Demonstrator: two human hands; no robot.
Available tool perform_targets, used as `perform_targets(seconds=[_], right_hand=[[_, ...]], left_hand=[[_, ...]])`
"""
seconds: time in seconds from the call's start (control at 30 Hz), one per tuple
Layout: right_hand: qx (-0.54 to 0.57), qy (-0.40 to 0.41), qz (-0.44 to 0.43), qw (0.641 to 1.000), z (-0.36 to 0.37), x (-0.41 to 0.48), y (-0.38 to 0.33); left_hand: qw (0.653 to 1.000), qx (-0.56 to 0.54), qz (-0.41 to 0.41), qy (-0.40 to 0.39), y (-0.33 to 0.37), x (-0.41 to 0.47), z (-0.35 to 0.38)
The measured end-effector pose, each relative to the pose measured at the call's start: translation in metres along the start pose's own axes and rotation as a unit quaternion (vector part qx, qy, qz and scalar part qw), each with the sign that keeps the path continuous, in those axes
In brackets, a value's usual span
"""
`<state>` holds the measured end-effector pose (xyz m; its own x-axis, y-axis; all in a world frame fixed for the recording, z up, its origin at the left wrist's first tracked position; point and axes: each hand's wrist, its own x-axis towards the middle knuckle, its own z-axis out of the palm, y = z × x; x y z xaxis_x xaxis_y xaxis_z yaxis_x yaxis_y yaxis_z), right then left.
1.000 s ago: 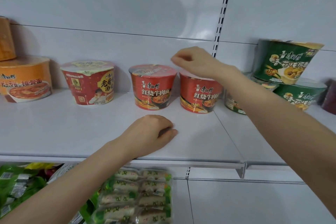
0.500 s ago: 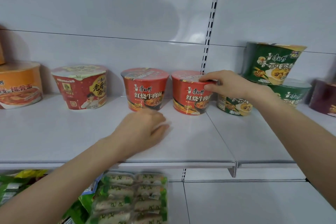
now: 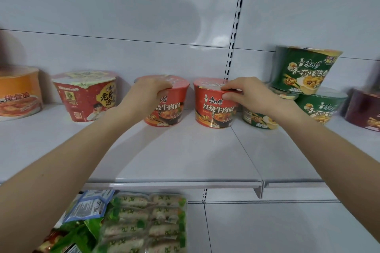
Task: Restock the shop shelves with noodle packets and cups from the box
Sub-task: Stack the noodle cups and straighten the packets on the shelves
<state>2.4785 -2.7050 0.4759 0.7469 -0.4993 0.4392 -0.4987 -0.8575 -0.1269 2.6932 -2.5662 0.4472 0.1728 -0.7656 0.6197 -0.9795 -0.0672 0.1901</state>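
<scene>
Left hand: our left hand is curled over the top of the left red cup, fingers hooked over the near edge of its lid, gripping it
Right hand: our right hand clamps the right red cup at its upper right rim, with fingers on the lid and the thumb against the side wall
Hands together or apart: we hold them apart, one on each cup
Red cups: both stand upright on the shelf close to the back wall, side by side with a narrow gap between them and their labels facing us
Shelf: white boards; the seam between two of them runs forward from just beside the right red cup
To the left: a cartoon cup stands upright, apart from the left red cup; farther left is an orange cup, cut off by the frame edge
To the right: we see three green cups, two on the shelf and one tilted on top of them; the nearer low one is partly hidden behind our right wrist
Far right: a maroon cup, blurred
Back wall: a slotted rail rises behind the right red cup
Below: a multipack of pale packets lies flat, with green packets and a blue-and-white packet just beside it under our left forearm
</scene>
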Motion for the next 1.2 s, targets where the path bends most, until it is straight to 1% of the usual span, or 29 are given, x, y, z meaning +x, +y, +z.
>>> perform_targets(seconds=[0.13, 0.47, 0.63, 0.83, 0.93, 1.03, 1.07, 1.13, 1.2], right_hand=[[-0.022, 0.021, -0.014, 0.999, 0.005, 0.005, -0.01], [0.028, 0.008, -0.033, 0.999, 0.005, 0.007, -0.014], [0.024, 0.009, -0.029, 0.999, 0.006, 0.006, -0.014], [0.031, 0.004, -0.012, 0.999, 0.008, 0.003, -0.015], [0.024, -0.005, -0.009, 1.0, 0.008, 0.0, -0.014], [0.012, 0.03, -0.017, 0.999, 0.005, -0.001, -0.015], [0.013, 0.048, -0.026, 0.998, 0.003, -0.001, -0.017], [0.022, 0.073, -0.045, 0.996, -0.001, 0.001, -0.024], [0.036, 0.083, -0.064, 0.994, -0.002, 0.006, -0.034]], left_hand=[[0.999, -0.013, 0.025, 0.028, 0.002, -0.003, 0.0], [0.998, -0.031, 0.023, 0.047, 0.0, -0.002, 0.005], [0.998, 0.004, 0.043, 0.043, -0.003, -0.002, 0.009], [0.998, 0.069, 0.001, 0.014, 0.004, -0.005, 0.009], [0.996, 0.089, -0.003, 0.015, 0.015, -0.01, 0.004], [0.988, 0.123, 0.064, 0.071, 0.025, -0.029, -0.003], [0.985, 0.132, 0.081, 0.071, 0.026, -0.038, -0.005], [0.985, 0.144, 0.095, 0.023, 0.029, -0.056, -0.008], [0.986, 0.142, 0.087, -0.028, 0.028, -0.073, -0.008]])
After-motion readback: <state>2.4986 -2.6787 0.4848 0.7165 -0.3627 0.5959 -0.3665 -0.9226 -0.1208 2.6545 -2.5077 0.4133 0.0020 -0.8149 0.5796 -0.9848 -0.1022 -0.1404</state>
